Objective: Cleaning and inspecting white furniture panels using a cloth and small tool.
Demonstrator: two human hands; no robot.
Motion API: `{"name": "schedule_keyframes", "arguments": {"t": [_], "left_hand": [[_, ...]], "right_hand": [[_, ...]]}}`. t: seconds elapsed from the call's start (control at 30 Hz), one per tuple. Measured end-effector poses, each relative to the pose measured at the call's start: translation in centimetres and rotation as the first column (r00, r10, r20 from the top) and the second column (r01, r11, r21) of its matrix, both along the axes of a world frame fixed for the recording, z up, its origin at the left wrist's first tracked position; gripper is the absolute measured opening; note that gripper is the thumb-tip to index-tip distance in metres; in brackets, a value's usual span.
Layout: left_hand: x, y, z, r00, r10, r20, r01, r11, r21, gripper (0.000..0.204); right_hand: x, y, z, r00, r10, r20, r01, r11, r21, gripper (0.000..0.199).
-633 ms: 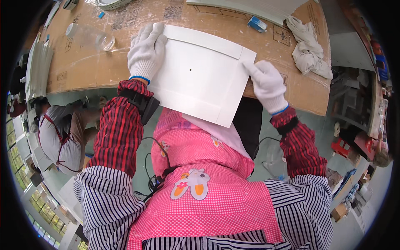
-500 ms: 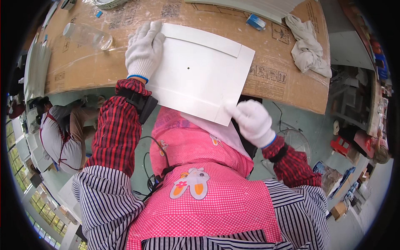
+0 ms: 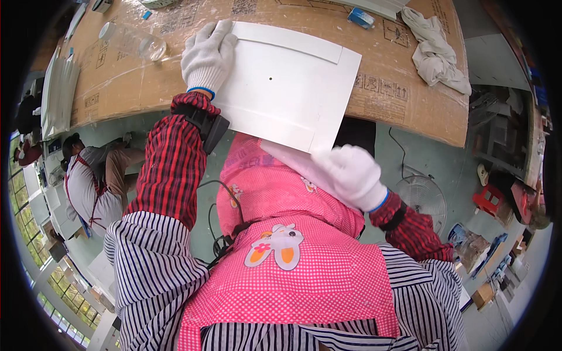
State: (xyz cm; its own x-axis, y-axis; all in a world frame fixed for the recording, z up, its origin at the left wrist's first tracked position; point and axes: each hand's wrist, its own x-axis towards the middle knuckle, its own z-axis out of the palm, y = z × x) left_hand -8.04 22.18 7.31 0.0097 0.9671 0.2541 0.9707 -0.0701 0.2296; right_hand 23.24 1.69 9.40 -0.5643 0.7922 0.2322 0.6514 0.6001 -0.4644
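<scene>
In the head view, the white panel (image 3: 284, 88) lies on the table (image 3: 404, 114), and its near part reaches past the table's edge, above the person's lap. It has a small dark hole about its middle and a strip along its far edge.

The left hand (image 3: 208, 57), in a white glove, rests flat on the left edge of the panel with the fingers stretched, not clenched; it covers part of this edge. The right hand (image 3: 353, 178), also gloved, is at the near right corner of the panel, with fingers curled. It is blurred and hides the tip of the corner — I cannot tell if it pinches the panel or only touches it.

To the left of the panel lies a clear bottle (image 3: 130, 41), its outline hard to make out against the brown cardboard. Beyond the right side of the panel is a small blue box (image 3: 361, 18), and farther right a crumpled cloth (image 3: 434, 50). Some white boards (image 3: 380, 6) beyond the panel are cut off by the upper border. Below and right of the panel stands a fan (image 3: 421, 196) — partly hidden by the right sleeve.
</scene>
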Motion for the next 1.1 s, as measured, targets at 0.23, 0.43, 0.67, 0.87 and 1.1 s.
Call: {"name": "schedule_keyframes", "arguments": {"t": [0.23, 0.43, 0.67, 0.87, 1.1], "left_hand": [[0.2, 0.1, 0.0, 0.998, 0.065, 0.014, -0.064, 0.997, -0.053, 0.047], [3.2, -2.9, 0.4, 0.989, 0.074, 0.126, -0.054, 0.986, -0.156, 0.052], [2.9, -2.9, 1.6, 0.982, -0.055, -0.18, 0.041, 0.996, -0.079, 0.062], [2.6, -1.6, -0.3, 0.976, -0.185, 0.116, 0.198, 0.974, -0.113, 0.064], [2.8, -1.6, -0.6, 0.981, -0.181, 0.063, 0.188, 0.973, -0.131, 0.06]], "right_hand": [[0.9, -3.3, 0.7, 0.842, -0.467, -0.271, 0.399, 0.876, -0.271, 0.03], [4.4, -1.0, 0.7, 0.631, -0.746, -0.211, 0.735, 0.662, -0.143, 0.024], [5.5, -0.4, -0.3, 0.586, -0.805, -0.095, 0.809, 0.588, 0.009, 0.022], [5.4, 0.0, -0.3, 0.609, -0.787, -0.097, 0.793, 0.607, 0.05, 0.02], [4.8, -0.1, -0.2, 0.618, -0.785, -0.055, 0.786, 0.614, 0.064, 0.02]]}}
